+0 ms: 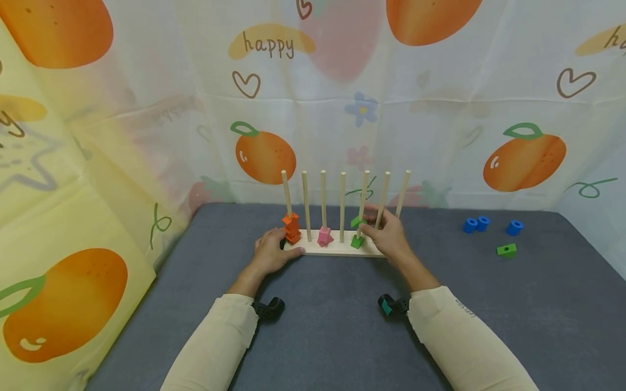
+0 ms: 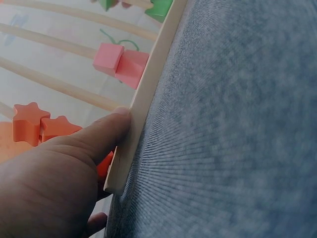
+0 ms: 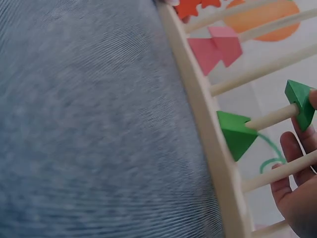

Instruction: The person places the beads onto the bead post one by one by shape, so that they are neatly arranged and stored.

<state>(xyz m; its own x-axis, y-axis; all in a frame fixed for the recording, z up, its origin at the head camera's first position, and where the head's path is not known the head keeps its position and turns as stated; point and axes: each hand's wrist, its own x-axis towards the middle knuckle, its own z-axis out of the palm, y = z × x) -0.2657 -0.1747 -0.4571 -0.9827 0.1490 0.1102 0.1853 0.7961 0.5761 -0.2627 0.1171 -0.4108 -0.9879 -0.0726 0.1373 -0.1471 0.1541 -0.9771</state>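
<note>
Nearest us, two cream fabric sleeves (image 1: 215,347) reach in over the dark grey counter (image 1: 323,342), a black wrist-worn device (image 1: 269,310) at the left cuff. Beyond them, we see the left hand (image 1: 270,252) with its grip grasping the left end of a long, pale wooden base board (image 1: 337,251), the thumb along the front edge. The right hand (image 1: 391,238) has its grip pinching an upper green triangular block (image 3: 304,106), which is threaded on the fifth peg (image 1: 363,194) from the left and held above a lower green triangular block (image 1: 357,241) sitting on the board; we see the two apart.

Seven upright wooden pegs rise from the board. The leftmost carries a stack of orange star-shaped blocks (image 1: 292,228) beside the left hand, and the third carries pink square blocks (image 1: 325,237), turned against each other.

Well to the right, a loose green triangular block (image 1: 506,250) lies on the counter. Just past it we find three blue cylindrical blocks (image 1: 514,227), two side by side. Behind everything hangs a white cloth (image 1: 313,125) printed with oranges.
</note>
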